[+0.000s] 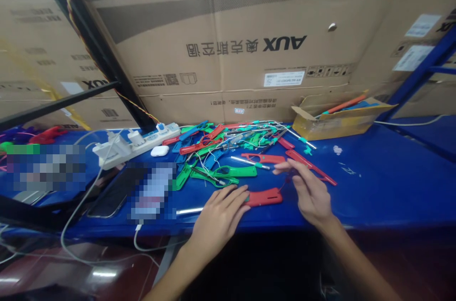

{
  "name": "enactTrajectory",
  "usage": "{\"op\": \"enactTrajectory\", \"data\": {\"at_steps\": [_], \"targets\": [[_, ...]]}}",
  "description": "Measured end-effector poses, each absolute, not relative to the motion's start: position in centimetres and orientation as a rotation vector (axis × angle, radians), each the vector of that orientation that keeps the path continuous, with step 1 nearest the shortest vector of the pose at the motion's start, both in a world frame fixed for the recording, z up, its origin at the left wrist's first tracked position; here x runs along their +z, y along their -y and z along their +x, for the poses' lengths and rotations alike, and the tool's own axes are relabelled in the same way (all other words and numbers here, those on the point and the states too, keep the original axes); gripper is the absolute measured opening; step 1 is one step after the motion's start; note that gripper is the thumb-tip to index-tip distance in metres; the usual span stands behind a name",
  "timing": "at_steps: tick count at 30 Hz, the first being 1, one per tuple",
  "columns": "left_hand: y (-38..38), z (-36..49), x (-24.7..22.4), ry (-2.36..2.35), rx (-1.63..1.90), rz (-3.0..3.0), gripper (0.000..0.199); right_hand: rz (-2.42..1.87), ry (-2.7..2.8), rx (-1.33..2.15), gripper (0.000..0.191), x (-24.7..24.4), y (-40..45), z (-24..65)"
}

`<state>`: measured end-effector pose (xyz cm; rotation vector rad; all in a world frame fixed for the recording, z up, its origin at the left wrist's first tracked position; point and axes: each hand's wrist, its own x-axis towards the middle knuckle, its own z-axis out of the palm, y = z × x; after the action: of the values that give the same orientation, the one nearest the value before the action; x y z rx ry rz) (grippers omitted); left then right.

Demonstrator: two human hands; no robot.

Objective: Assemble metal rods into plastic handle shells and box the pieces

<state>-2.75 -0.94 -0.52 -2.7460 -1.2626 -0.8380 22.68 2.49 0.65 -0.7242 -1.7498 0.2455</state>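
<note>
My left hand (221, 211) is closed over a red long-necked lighter (265, 197) near the table's front edge. Its metal tube (189, 210) sticks out to the left, and the fingers hide its middle. My right hand (310, 192) hovers just beyond the handle's right end, fingers curved and apart from the thumb. A thin dark line shows between that hand and the handle, too blurred to name. Behind both hands lies a pile of red, green and blue lighter casings (224, 172) with metal tubes and thin wires. A red casing (310, 166) lies beside my right fingers.
An open cardboard box (320, 125) with coloured parts stands at the back right. Left are a white power strip (149, 138), a white earphone case (159, 151), a phone on a cable (153, 192) and a dark phone (116, 192). Large cartons (228, 16) wall off the back.
</note>
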Motion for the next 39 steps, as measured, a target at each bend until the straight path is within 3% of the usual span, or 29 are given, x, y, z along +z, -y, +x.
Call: {"op": "enactTrajectory", "data": {"at_steps": [7, 14, 19, 25, 31, 36, 39], "targets": [[0.9, -2.9, -0.6, 1.259, -0.83, -2.743, 0.031, -0.712, 1.678, 0.159, 0.036, 0.4, -2.6, 22.9], [0.9, -2.8, -0.5, 1.257, -0.858, -2.744, 0.031, -0.703, 1.658, 0.092, 0.056, 0.6, -2.3, 22.6], [0.9, -2.9, -0.6, 1.251, -0.867, -2.743, 0.031, -0.672, 1.674, 0.063, 0.041, 0.4, -2.4, 22.9], [0.9, -3.0, -0.6, 1.258, -0.891, -2.758, 0.032, -0.723, 1.671, 0.132, 0.057, -0.2, -2.2, 22.7], [1.0, -3.0, -0.7, 1.248, -0.824, -2.762, 0.032, -0.678, 1.665, 0.09, 0.04, -0.3, -2.5, 23.2], [1.0, -3.0, -0.6, 1.249, -0.825, -2.743, 0.032, -0.761, 1.71, 0.111, 0.05, 0.0, -2.2, 23.0], [1.0, -3.0, -0.5, 1.232, -0.803, -2.74, 0.032, -0.705, 1.681, 0.125, 0.046, -0.1, -2.4, 23.1]]}}
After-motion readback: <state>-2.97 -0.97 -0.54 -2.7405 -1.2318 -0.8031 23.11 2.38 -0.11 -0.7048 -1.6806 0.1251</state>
